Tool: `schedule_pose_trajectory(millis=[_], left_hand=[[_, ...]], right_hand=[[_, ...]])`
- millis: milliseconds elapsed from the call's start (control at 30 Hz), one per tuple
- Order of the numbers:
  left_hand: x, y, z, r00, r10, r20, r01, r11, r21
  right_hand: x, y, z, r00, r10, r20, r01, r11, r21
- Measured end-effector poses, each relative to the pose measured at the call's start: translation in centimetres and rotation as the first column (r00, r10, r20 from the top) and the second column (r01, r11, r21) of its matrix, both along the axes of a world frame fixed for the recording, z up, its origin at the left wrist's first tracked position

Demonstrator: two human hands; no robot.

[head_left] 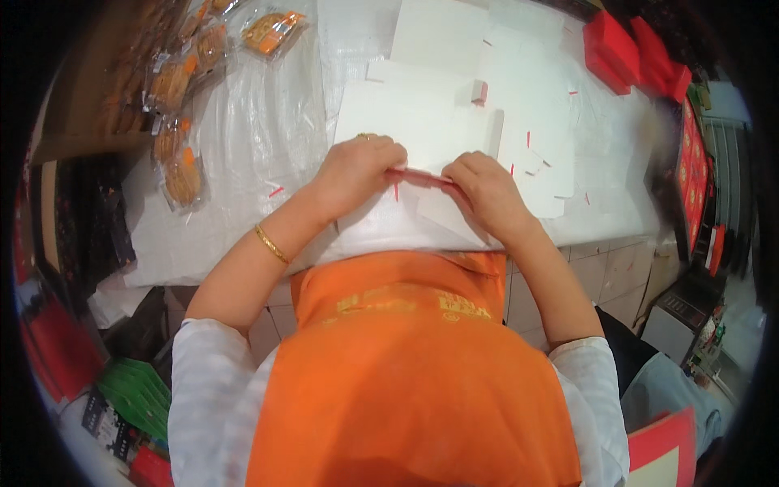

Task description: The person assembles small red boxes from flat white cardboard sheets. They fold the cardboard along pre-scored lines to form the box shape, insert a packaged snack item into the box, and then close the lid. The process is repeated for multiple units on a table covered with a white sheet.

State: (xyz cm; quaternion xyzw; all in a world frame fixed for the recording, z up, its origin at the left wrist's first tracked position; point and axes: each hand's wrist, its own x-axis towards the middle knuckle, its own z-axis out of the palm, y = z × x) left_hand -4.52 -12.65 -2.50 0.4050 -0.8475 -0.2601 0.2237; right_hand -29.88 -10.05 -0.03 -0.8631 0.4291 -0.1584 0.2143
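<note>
Both hands grip the near edge of a white cardboard box blank, whose folded edge (423, 177) shows a pinkish-red strip between them. My left hand (361, 170), with a gold ring and a bracelet, pinches the strip's left end. At its right end, the fingers of my right hand (487, 191) are curled and closed. More white cardboard sheets (414, 105) lie flat beyond my hands, some overlapping. A small pink-and-white folded piece (479, 92) stands on them. Thin red paper scraps (528, 140) are scattered around.
Clear packets of brown baked-looking food (182, 174) lie along the table's left side, one more packet (273, 32) at the back. Red boxes (613, 53) stand at the far right. White plastic sheeting (260, 122) covers the table. My orange apron (406, 365) is against its front edge.
</note>
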Motion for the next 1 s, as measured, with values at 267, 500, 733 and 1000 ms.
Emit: schedule_pose_trajectory(millis=[267, 500, 733, 1000], left_hand=[[0.1, -0.4, 1.7, 0.995, 0.034, 0.095, -0.053, 0.976, 0.211], [0.1, -1.3, 0.9, 0.997, -0.014, 0.078, -0.003, 0.977, 0.214], [2.7, 1.6, -0.9, 0.971, 0.118, -0.207, -0.118, 0.993, 0.010], [0.0, 4.8, -1.1, 0.966, 0.117, -0.229, -0.126, 0.992, -0.026]], right_hand=[[1.8, -1.6, 1.3, 0.965, -0.145, -0.220, 0.203, 0.941, 0.272], [1.5, -4.7, 1.7, 0.944, 0.013, -0.331, 0.152, 0.870, 0.469], [1.0, -0.5, 1.4, 0.959, -0.163, -0.233, 0.220, 0.945, 0.242], [6.7, 1.4, 1.6, 0.987, -0.066, -0.145, 0.045, 0.988, -0.145]])
